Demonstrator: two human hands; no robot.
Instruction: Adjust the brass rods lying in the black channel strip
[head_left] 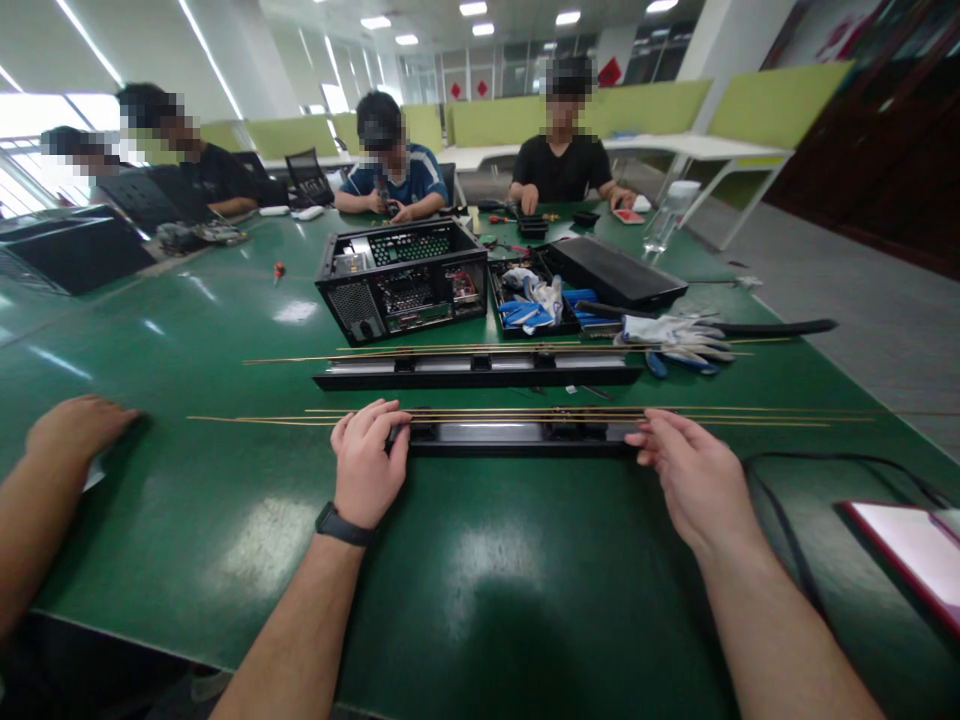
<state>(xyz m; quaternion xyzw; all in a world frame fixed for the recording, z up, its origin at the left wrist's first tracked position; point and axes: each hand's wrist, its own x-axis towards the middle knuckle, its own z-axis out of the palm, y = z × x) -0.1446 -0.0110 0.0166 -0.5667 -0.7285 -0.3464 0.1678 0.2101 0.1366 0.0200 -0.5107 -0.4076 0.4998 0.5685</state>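
Several thin brass-coloured rods (pixel 487 415) lie lengthwise over a long black rail with a silvery inner strip (pixel 487 433) on the green table. My left hand (pixel 373 455), with a dark band on its wrist, is closed around the left end of the rail and the rods there. At the right end, my right hand (pixel 679 465) has its fingers pinched at the rods, beside the rail's end. Just beyond lies a second black rail (pixel 480 378) with more thin rods (pixel 450 350) along it.
An open computer case (pixel 405 280), a tray with gloves (pixel 529 300), a black lid (pixel 611 270) and a glove pile (pixel 675 338) stand farther back. A clipboard (pixel 911 550) and cable lie right. Another person's hand (pixel 82 435) rests left. People sit across the table.
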